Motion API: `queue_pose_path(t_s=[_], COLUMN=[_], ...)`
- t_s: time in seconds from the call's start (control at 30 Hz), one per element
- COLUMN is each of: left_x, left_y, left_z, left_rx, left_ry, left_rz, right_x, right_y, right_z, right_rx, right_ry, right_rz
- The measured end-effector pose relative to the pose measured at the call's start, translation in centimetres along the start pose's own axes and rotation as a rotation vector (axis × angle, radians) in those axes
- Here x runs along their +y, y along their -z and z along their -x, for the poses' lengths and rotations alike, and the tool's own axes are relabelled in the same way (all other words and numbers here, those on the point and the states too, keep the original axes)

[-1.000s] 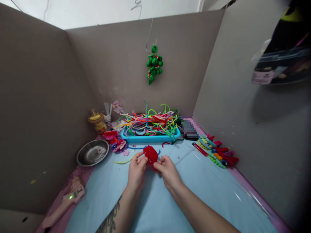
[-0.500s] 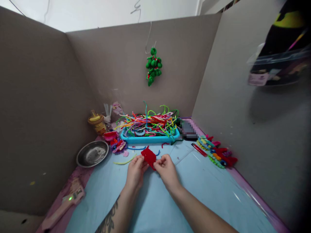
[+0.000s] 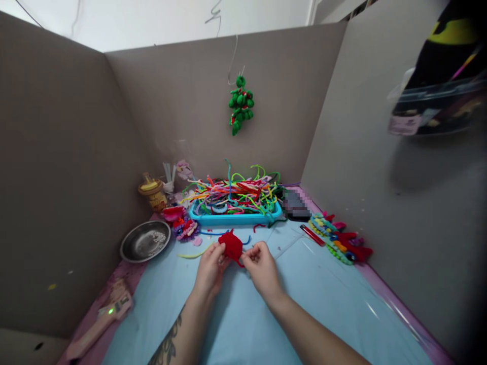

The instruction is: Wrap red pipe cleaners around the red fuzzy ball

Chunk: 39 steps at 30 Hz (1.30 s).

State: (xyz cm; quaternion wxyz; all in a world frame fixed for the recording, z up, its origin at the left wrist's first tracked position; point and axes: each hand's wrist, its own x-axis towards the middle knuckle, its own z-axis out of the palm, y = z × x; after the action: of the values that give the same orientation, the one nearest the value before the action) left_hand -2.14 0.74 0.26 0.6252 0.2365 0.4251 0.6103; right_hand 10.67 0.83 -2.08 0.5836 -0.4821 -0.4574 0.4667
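Though left fingers (image 3: 216, 251) pinch red material (image 3: 231, 245), any grip by right fingers (image 3: 249, 261) is unclear.

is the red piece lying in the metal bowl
No, the left hand holds the red piece in front of the blue tray, away from the metal bowl.

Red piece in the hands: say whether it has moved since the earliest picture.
Yes, slightly: the red piece has shifted toward the picture's left, judged against the blue tray beyond it.

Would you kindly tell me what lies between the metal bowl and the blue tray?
In the head view, some colourful fuzzy craftwork lies between them.
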Motion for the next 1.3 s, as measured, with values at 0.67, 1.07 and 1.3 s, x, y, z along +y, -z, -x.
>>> queue_pose_path(t_s=[0.67, 1.07, 1.3], left_x=[-0.9, -1.3, -1.2], left_y=[-0.2, 0.0, -0.3], left_z=[-0.6, -0.4, -0.2], left_rx=[0.216, 0.119, 0.084], left_ry=[0.109, 0.004, -0.036], left_rz=[0.144, 0.065, 0.020], right_x=[1.4, 1.3, 0.9], right_y=[-0.9, -0.4, -0.3], right_z=[-0.4, -0.8, -0.9], right_rx=[0.095, -0.017, -0.016], right_ry=[-0.162, -0.151, -0.145], right_rz=[-0.404, -0.331, -0.320])
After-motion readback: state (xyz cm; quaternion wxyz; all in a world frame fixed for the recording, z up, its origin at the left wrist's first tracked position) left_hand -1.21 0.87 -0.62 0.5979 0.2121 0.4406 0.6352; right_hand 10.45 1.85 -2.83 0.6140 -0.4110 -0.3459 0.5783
